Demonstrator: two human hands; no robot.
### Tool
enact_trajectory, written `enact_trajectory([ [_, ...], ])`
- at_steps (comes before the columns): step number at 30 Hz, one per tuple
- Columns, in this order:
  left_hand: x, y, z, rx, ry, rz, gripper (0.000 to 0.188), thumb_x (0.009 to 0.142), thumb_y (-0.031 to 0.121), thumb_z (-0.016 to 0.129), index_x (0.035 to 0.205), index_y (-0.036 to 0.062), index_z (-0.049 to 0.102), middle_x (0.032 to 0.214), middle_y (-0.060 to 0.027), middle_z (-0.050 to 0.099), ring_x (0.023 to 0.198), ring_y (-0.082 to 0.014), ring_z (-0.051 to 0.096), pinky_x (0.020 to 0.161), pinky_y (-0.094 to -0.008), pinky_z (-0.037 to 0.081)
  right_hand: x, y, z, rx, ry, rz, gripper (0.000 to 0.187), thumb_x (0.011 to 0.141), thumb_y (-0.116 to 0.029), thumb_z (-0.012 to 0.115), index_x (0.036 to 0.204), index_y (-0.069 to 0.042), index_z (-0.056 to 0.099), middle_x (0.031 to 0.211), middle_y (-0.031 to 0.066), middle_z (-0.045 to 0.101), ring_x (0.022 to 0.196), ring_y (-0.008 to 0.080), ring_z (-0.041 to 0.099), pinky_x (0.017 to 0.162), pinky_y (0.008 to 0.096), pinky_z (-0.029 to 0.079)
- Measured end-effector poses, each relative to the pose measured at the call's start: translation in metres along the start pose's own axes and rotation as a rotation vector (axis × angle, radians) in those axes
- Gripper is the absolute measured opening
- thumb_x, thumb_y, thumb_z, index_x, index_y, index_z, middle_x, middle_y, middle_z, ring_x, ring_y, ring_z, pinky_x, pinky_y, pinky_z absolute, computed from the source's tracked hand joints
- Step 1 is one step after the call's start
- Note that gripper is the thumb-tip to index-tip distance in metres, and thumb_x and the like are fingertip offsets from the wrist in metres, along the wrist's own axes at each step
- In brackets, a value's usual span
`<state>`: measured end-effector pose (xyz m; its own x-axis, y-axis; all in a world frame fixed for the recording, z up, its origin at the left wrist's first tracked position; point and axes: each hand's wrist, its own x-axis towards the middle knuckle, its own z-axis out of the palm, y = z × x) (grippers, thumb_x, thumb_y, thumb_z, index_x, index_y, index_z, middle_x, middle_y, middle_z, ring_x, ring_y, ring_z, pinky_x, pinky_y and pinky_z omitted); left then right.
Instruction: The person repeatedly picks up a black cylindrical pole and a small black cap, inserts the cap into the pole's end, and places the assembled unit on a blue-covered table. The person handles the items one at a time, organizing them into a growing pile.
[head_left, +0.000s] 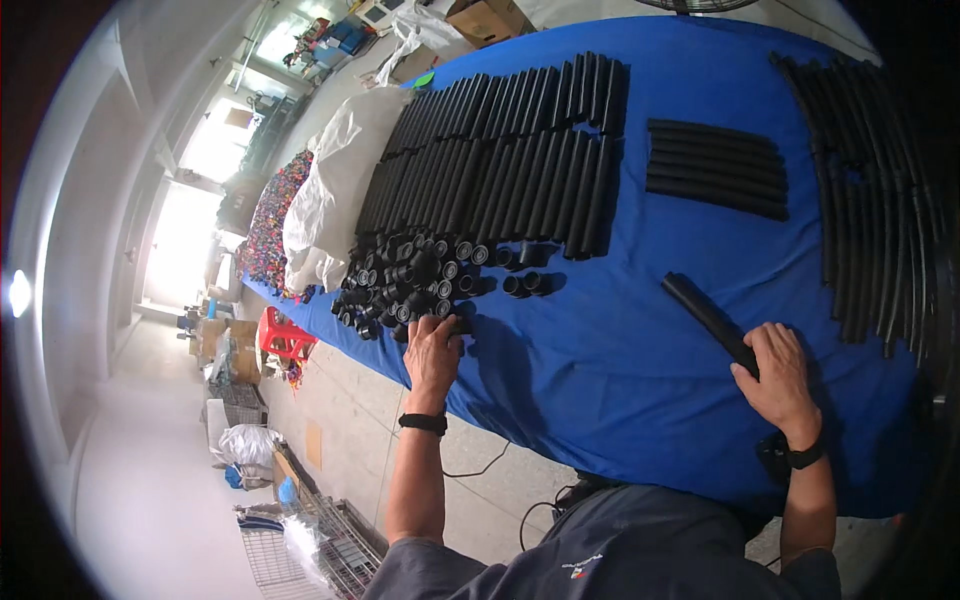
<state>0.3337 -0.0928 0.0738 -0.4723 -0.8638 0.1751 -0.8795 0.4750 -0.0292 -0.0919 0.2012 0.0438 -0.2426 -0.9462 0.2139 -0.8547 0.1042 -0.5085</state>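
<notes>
My right hand (778,378) is closed around the near end of a black tube (708,318), which slants away to the left over the blue cloth. At the near edge of a heap of black plastic caps (402,282), my left hand (433,355) has its fingers bent round a black cap (461,325), partly hidden by them. A few loose caps (527,285) stand apart to the right of the heap. Behind them, black tubes (500,190) lie side by side in two long rows.
A smaller group of tubes (716,168) and a long stack (868,200) lie to the right on the blue cloth (590,370). White plastic sheeting (340,180) and a multicoloured heap of small pieces (275,215) are at the left. A red stool (285,335) stands beside the table.
</notes>
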Motion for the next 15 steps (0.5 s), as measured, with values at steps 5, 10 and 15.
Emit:
enact_trajectory([
  [5,0.015,0.012,0.012,-0.073,0.052,0.163,0.025,0.085,0.011,0.072,0.109,0.0159,0.079,0.109,-0.0082,0.064,0.105,-0.0297,0.061,0.087,-0.0426,0.054,0.000,0.002,0.001,-0.004,0.032,-0.020,0.030,0.077,-0.011,0.077,0.098,-0.003,0.057,0.093,0.0140,0.058,0.090,0.0327,0.056,0.082,0.0439,0.044],
  [10,0.023,0.023,0.026,-0.295,0.013,0.116,0.018,0.085,0.012,0.073,0.103,0.0116,0.078,0.105,-0.0131,0.062,0.100,-0.0326,0.063,0.085,-0.0435,0.053,-0.001,0.003,0.002,0.007,0.017,-0.021,0.030,0.078,-0.011,0.077,0.098,-0.002,0.057,0.093,0.0139,0.059,0.089,0.0324,0.056,0.082,0.0437,0.044],
  [15,0.046,0.051,0.025,-0.348,0.086,0.164,0.014,0.088,0.012,0.072,0.100,0.0092,0.077,0.107,-0.0146,0.063,0.099,-0.0335,0.065,0.085,-0.0425,0.054,-0.001,0.004,0.001,0.014,0.023,-0.018,0.029,0.077,-0.011,0.077,0.097,-0.002,0.058,0.093,0.0138,0.059,0.089,0.0322,0.057,0.082,0.0438,0.044],
])
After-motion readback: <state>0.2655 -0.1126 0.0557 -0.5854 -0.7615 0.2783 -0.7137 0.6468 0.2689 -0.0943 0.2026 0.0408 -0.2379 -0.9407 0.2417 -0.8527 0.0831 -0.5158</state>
